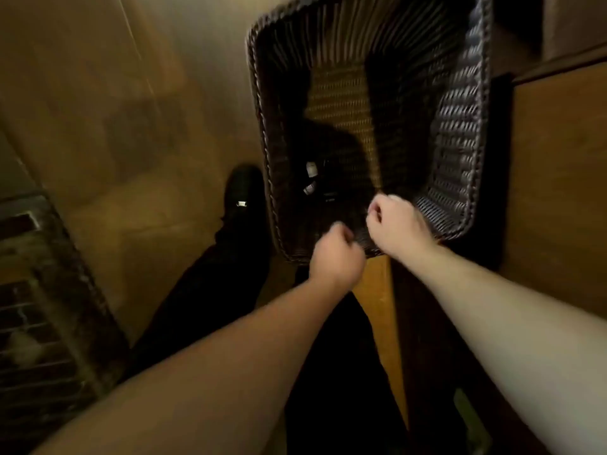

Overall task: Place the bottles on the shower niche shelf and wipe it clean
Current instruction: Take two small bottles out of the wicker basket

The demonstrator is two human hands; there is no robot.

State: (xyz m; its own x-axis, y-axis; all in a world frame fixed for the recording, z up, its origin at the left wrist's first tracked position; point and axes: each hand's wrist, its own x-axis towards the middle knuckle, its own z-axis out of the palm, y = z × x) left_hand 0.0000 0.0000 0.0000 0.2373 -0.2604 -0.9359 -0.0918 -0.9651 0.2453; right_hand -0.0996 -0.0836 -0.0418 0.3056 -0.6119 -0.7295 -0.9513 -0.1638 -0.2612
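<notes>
- Fingers [341, 236] of the left hand [335, 257] are curled over the near rim of the dark woven wicker basket [460, 152], and the rim is gripped.
- Right hand [397, 224] is clenched on that same near rim, just beside the left.
- Small bottles with pale caps [310, 178] are seen lying low in the basket's shadowed near-left corner; their number cannot be told.
- A black shoe [243, 192] is planted on the tan tiled floor [131, 126], left of the basket.
</notes>
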